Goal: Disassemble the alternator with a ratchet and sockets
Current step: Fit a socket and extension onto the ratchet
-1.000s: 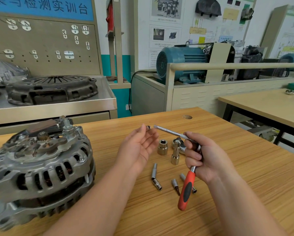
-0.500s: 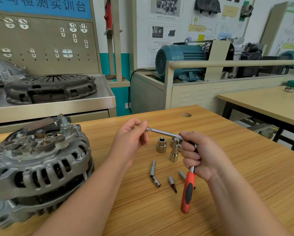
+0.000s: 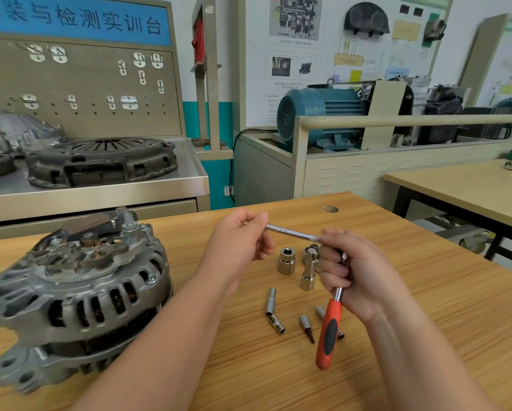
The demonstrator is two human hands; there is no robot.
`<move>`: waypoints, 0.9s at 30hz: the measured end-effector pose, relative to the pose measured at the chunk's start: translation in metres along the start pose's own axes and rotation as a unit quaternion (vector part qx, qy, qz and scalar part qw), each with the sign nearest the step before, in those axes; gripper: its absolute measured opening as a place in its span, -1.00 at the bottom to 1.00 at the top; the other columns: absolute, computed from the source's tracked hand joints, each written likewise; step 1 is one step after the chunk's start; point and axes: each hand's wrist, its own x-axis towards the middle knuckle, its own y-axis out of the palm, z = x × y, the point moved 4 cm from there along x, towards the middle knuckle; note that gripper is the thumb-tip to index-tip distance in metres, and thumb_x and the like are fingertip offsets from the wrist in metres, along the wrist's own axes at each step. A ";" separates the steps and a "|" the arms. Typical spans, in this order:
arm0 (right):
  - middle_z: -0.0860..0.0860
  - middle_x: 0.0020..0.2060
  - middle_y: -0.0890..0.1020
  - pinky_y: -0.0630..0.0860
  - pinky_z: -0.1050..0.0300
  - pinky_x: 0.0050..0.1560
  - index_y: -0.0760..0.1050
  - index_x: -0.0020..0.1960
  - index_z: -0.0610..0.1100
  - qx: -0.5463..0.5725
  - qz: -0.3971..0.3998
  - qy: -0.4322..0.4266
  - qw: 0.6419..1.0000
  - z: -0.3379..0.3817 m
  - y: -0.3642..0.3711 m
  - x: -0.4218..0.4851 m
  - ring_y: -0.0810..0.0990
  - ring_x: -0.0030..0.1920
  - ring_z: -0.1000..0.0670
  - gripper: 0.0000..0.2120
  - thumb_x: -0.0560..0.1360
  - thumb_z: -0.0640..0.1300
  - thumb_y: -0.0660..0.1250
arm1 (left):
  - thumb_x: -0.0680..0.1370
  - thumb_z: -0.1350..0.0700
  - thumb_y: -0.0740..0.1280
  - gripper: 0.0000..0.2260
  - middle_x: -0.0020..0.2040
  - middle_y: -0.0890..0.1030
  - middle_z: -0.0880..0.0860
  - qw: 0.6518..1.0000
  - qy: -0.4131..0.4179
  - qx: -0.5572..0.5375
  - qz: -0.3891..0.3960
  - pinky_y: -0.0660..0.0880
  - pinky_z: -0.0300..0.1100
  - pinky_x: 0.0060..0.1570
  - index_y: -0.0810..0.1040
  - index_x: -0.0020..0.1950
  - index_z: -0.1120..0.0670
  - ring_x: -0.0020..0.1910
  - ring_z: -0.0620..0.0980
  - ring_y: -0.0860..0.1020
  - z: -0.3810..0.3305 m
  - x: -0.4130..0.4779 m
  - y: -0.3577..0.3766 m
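Wooden table carries a grey alternator on its left side, with its terminal end facing up. The right hand curls around the upper shaft of a red-handled ratchet, whose handle hangs down toward the table. The left hand pinches the far end of a chrome extension bar that runs to the right hand. Between the hands stand a wide socket and a tall socket. Small sockets lie nearer.

Left hand pinches, right hand grips (fingers of both curled).
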 end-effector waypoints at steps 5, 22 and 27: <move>-0.07 -0.42 0.38 0.29 0.29 -0.56 0.35 -0.16 -0.19 0.030 0.075 -0.051 0.995 0.019 0.020 -0.010 0.33 -0.49 0.08 -0.87 0.37 -0.34 0.26 | 0.64 0.12 0.22 -0.84 -0.43 0.61 -0.03 0.999 0.046 0.005 -0.011 0.51 -0.24 -0.34 0.53 -0.10 0.09 -0.39 -0.12 0.58 -0.034 -0.027 -0.019; 0.12 -0.60 0.36 0.15 0.28 -0.62 0.48 -0.08 -0.01 -0.350 0.130 -0.198 0.906 0.037 0.152 -0.033 0.22 -0.60 0.14 -0.85 0.52 -0.24 0.36 | 0.58 0.15 0.27 -0.72 -0.29 0.65 -0.15 0.914 0.171 0.251 -0.268 0.47 -0.15 -0.19 0.58 -0.28 -0.15 -0.24 -0.14 0.58 -0.077 -0.104 -0.200; 0.10 -0.57 0.43 0.23 0.21 -0.52 0.50 -0.12 0.04 -0.422 0.092 -0.263 0.863 0.040 0.185 -0.028 0.28 -0.56 0.08 -0.82 0.45 -0.24 0.36 | 0.59 0.04 0.27 -0.87 -0.05 0.59 -0.19 0.909 0.070 0.342 -0.226 0.56 -0.06 -0.04 0.53 -0.08 -0.19 -0.01 -0.08 0.58 -0.045 -0.094 -0.228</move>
